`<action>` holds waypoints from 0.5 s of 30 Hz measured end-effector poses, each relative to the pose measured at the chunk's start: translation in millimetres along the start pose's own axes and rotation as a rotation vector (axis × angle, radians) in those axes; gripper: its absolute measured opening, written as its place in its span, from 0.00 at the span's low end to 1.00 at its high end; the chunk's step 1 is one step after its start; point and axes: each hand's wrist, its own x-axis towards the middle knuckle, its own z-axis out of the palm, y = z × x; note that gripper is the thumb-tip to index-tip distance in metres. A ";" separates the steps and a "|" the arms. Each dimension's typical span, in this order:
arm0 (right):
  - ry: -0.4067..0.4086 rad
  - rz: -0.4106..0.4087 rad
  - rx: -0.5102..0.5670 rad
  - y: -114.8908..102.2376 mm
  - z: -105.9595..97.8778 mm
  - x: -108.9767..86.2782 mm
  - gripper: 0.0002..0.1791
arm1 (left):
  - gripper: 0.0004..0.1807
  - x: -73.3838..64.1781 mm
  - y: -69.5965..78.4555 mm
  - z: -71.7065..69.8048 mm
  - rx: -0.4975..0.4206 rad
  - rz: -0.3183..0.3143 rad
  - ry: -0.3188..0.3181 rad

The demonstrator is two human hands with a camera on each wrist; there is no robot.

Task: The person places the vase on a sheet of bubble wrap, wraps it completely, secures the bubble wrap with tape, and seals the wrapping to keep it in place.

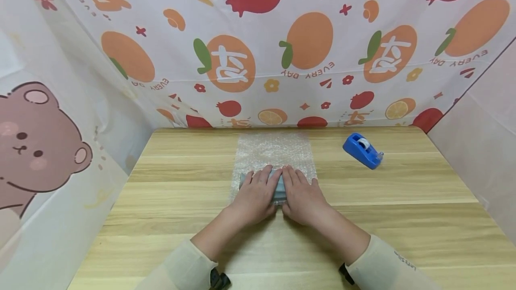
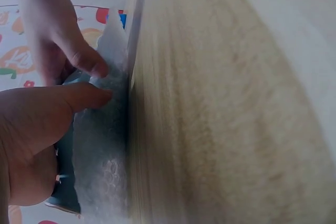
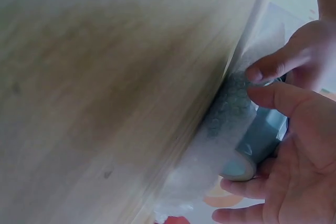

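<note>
On the table lies a sheet of bubble wrap [image 1: 274, 149], with a light blue, rounded object [image 1: 280, 188] on its near part. A curved, pale rim shows at one end of this object [image 3: 265, 135] in the right wrist view; the hands hide much of it. My left hand [image 1: 255, 194] holds its left part, fingers laid over the top. From the other side my right hand [image 1: 304, 196] holds it the same way. Both thumbs press the near edge of the bubble wrap [image 2: 102, 145] up against the object, their tips close together in the left wrist view.
A blue tape dispenser [image 1: 363, 150] with a roll of tape stands at the back right of the wooden table [image 1: 169, 223]. A fruit-printed cloth [image 1: 266, 70] hangs behind the table's far edge. Another cloth with a printed bear [image 1: 40, 142] hangs at the left.
</note>
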 end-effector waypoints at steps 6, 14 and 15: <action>0.024 0.001 -0.004 0.2 1.7 0.6 0.55 | 0.46 -0.2 -0.9 -0.1 0.007 0.003 0.021; 0.084 -0.020 -0.015 2.6 2.5 2.8 0.44 | 0.44 0.9 -3.5 0.4 -0.005 0.015 0.022; 0.079 -0.026 -0.007 3.9 2.2 3.6 0.44 | 0.44 0.8 -3.9 0.3 -0.013 0.017 0.021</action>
